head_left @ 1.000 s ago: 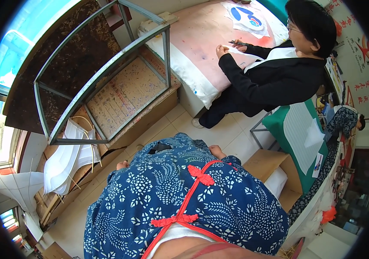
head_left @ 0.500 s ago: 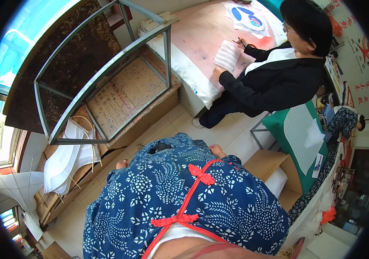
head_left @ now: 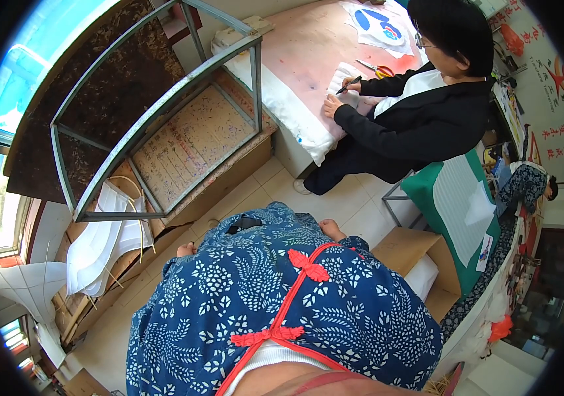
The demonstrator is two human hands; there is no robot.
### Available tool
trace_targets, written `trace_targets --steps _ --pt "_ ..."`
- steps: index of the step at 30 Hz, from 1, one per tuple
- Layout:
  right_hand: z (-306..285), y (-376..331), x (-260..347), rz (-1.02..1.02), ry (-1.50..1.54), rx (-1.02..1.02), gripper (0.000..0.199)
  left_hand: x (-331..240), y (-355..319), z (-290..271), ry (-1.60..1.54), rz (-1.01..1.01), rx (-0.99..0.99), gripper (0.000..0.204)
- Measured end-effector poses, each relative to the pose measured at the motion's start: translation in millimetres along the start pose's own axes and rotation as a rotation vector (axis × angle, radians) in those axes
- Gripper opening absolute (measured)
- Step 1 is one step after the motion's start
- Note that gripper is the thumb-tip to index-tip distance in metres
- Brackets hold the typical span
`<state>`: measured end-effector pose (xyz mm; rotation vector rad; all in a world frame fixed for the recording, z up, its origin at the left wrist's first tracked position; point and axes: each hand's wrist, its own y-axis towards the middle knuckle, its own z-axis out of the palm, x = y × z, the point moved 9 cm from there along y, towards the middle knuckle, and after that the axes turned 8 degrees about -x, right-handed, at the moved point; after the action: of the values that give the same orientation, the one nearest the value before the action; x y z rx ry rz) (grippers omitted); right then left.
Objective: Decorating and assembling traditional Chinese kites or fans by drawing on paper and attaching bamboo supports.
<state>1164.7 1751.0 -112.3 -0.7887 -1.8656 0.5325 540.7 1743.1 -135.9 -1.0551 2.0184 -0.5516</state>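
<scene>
Both my hands hang beside the patterned blue-and-white jacket [head_left: 216,310] I wear, which partly covers them. My left hand [head_left: 187,249] shows only curled fingers at the jacket's left edge. My right hand [head_left: 332,230] is closed in a loose fist over the tiled floor, with nothing visible in it. Ahead, a person in a dark jacket [head_left: 427,125] leans over a table and holds a black marker pen [head_left: 346,87] on a white pleated sheet [head_left: 344,72]. Scissors with red and yellow handles [head_left: 382,70] lie beside that person's hand.
A grey metal frame [head_left: 163,105] stands on a wooden bench at left. White paper shapes with thin sticks [head_left: 100,254] lean below it. The stained pink-and-white table [head_left: 295,46] bears a blue-patterned sheet [head_left: 381,26]. At right are an open cardboard box [head_left: 443,264] and a green-covered table [head_left: 427,188].
The other person has put the scissors down on the table, now holds a black marker pen against the white sheet, and leans slightly left. My hands have hardly moved.
</scene>
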Motion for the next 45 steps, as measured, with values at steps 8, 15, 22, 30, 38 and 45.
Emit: trace_targets --steps 8,15,22,30,38,45 --pt "1.5 1.6 -4.8 0.0 0.024 0.002 0.019 -39.6 -33.6 18.0 -0.778 0.22 0.716 0.033" --pt "1.2 -4.0 -3.8 0.108 -0.079 0.042 0.02 4.8 2.1 -0.2 -0.016 -0.003 0.002 0.033" --pt "1.6 0.1 -9.7 0.099 -0.04 0.052 0.02 -10.8 -8.0 -2.1 -0.016 -0.005 -0.015 0.033" --pt "-41.3 62.4 47.4 0.029 0.234 -0.014 0.013 -14.5 11.5 -3.0 0.046 0.1 0.012 0.032" --pt "-67.2 65.8 87.6 -0.193 0.082 -0.11 0.014 -21.5 -1.3 -2.1 0.104 0.041 -0.007 0.031" --pt "-95.4 15.8 180.3 -0.569 0.296 -0.287 0.013 -30.0 -39.1 -8.1 -0.641 0.382 0.649 0.029"
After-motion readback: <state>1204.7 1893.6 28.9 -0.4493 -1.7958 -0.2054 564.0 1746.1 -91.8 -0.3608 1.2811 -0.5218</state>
